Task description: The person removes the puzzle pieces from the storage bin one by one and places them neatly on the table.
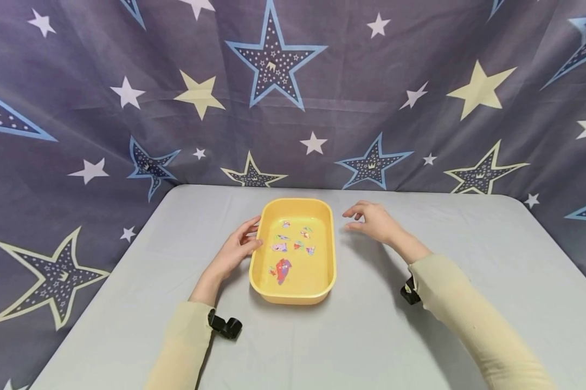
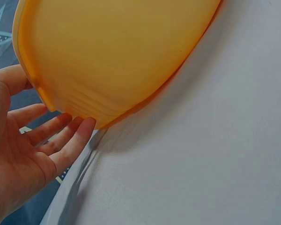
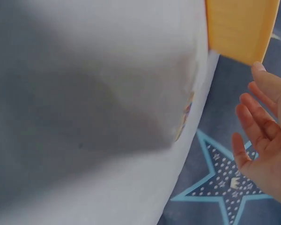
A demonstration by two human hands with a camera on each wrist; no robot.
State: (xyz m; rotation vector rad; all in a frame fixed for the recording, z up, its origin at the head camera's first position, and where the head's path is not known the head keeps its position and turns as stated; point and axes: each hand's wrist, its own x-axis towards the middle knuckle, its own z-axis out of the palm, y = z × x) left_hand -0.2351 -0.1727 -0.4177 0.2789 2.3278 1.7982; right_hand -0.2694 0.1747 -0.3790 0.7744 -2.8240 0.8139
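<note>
A yellow plastic tray with raised sides stands on the table. Several small colourful flat pieces lie spread on its floor, the largest a red and purple piece toward the near end. My left hand holds the tray's left side, its thumb at the rim; in the left wrist view its fingertips rest against the outer wall. To the right of the tray, my right hand hovers apart from it, fingers loosely bent and nothing in them. The right wrist view shows a thin colourful piece on the table below that hand.
The table has a pale grey cover and its far edge meets a dark star-patterned cloth. Each wrist wears a black strap mount, the left mount and the right mount.
</note>
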